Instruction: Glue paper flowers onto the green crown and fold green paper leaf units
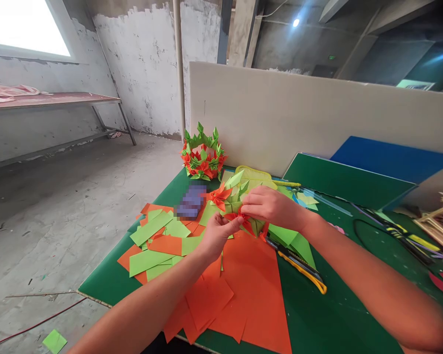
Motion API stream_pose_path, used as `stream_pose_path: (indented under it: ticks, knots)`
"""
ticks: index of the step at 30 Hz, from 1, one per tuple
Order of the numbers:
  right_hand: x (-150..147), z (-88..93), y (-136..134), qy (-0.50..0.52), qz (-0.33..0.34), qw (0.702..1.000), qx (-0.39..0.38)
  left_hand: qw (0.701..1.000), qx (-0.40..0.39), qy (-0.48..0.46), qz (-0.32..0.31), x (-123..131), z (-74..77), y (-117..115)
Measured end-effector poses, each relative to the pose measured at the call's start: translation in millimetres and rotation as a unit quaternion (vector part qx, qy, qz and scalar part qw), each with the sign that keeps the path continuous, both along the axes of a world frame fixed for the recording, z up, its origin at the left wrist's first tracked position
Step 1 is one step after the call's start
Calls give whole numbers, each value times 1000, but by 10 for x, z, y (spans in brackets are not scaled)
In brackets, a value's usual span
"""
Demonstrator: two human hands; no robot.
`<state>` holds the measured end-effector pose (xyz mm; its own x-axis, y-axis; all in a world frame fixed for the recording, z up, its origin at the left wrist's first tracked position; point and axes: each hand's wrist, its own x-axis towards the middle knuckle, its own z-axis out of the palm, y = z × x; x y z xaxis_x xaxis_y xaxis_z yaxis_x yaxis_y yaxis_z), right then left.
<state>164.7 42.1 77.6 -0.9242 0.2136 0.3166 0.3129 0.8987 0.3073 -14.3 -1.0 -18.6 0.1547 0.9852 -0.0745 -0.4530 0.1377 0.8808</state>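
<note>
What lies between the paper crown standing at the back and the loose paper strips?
In the head view, a bluish object on the green table, too pixelated to identify.

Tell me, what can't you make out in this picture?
All in the head view:
- Folded paper piece: its side behind the right hand and left hand is hidden by their fingers.
- Purple-blue thing: pixelation hides what it is.
- Pink cloth: cut off by the left edge.
- Wooden slatted thing: cut off by the right edge.
</note>
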Motion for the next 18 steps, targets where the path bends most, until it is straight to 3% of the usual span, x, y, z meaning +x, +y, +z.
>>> stream_pose_path:
  ticks: [8, 18]
  knots:
    - [47, 84, 19, -2, -14, 1000, 26, 999, -24, -35, -16, 5, 84, -33]
    - [93, 11, 10, 28, -18, 999, 21, 999, -16, -28, -6, 6, 87, -25]
